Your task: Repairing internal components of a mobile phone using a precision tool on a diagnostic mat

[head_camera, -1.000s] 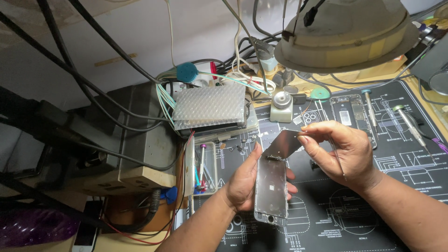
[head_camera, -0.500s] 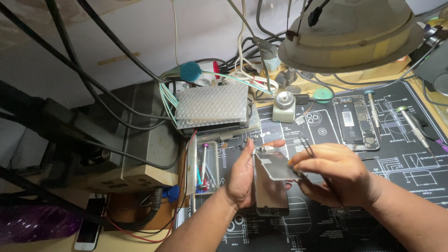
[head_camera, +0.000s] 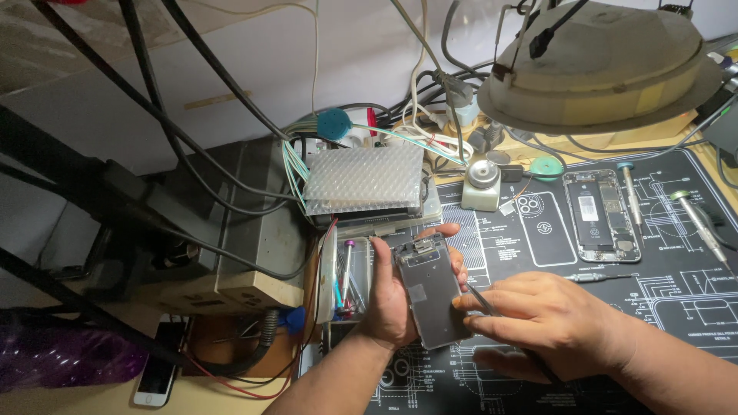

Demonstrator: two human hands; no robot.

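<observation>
My left hand (head_camera: 388, 296) cradles the phone screen panel (head_camera: 432, 290) upright above the counter (head_camera: 692, 307); my right hand (head_camera: 538, 319), at three o'clock, pinches tweezers (head_camera: 480, 298) against its edge – a slip could scratch it or tear the flex up top

dim, warm lamp (head_camera: 600, 69) overhead, shadowed left edge

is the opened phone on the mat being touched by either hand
No, the opened phone lies alone on the black mat, while the left hand holds a screen panel and the right hand holds a thin tool.
</observation>
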